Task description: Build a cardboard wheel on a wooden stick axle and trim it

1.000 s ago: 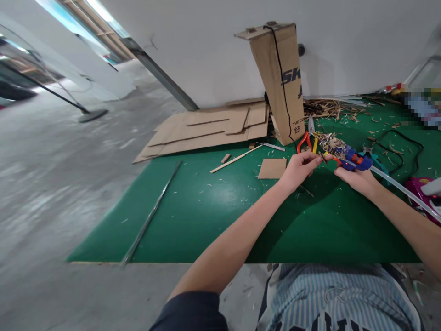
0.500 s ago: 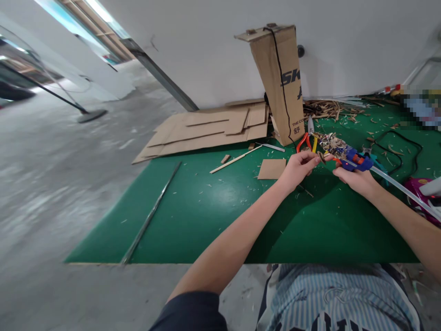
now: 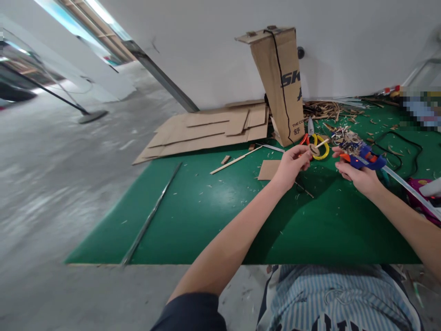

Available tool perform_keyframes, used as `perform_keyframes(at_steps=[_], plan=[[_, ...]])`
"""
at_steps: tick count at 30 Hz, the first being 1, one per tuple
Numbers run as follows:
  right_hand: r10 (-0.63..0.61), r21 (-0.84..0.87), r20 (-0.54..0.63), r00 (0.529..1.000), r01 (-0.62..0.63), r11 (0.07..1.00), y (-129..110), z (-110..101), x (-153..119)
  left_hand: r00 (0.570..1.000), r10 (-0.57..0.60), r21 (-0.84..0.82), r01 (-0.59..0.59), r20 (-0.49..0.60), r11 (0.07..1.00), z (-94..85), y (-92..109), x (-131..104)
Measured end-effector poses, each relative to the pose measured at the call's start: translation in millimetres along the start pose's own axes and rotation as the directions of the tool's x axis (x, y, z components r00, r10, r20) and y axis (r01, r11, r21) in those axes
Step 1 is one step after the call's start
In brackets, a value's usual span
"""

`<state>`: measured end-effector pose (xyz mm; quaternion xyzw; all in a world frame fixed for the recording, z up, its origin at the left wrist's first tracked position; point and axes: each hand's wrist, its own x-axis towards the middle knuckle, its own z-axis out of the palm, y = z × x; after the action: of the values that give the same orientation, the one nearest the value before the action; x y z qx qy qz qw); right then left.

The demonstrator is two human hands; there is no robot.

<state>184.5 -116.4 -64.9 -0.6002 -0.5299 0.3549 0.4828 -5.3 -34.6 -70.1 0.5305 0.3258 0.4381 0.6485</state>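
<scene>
My left hand [image 3: 292,164] pinches a small round cardboard disc [image 3: 313,150] with a thin wooden stick [image 3: 323,142] standing out from it to the right. In my right hand [image 3: 360,178] is a blue hot glue gun [image 3: 370,158], its nozzle end covered in clinging scraps. A long pale glue stick [image 3: 406,184] runs out of its rear. The gun's nozzle is apart from the disc. Behind the left hand lie scissors [image 3: 322,155] with yellow and red handles, partly hidden. A square of cardboard [image 3: 268,170] lies left of that hand.
A tall cardboard box [image 3: 284,92] with a black cord stands by the wall. Flat cardboard sheets [image 3: 206,131] lie back left, with wooden strips [image 3: 236,161] before them. Brown scraps [image 3: 327,110] are heaped behind the box. A black cable [image 3: 409,138] loops at right on the green table [image 3: 165,230].
My right hand has drawn the glue gun rightward, away from the left hand. My left hand has shifted slightly left and turned the disc, so its face and stick show.
</scene>
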Motion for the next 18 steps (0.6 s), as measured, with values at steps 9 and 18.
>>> perform_keyframes(at_steps=[9, 18], plan=[[0.077, 0.091, 0.113, 0.991, -0.087, 0.992, -11.4, 9.7, 7.9, 0.969, 0.011, -0.097, -0.035, -0.246, 0.995, -14.6, 1.9, 13.0], [0.084, 0.393, -0.030, 0.996, -0.066, 0.917, -1.4, 9.8, 13.2, 0.938, 0.264, 0.375, -0.167, -0.225, 0.912, -10.2, 4.9, 9.7]])
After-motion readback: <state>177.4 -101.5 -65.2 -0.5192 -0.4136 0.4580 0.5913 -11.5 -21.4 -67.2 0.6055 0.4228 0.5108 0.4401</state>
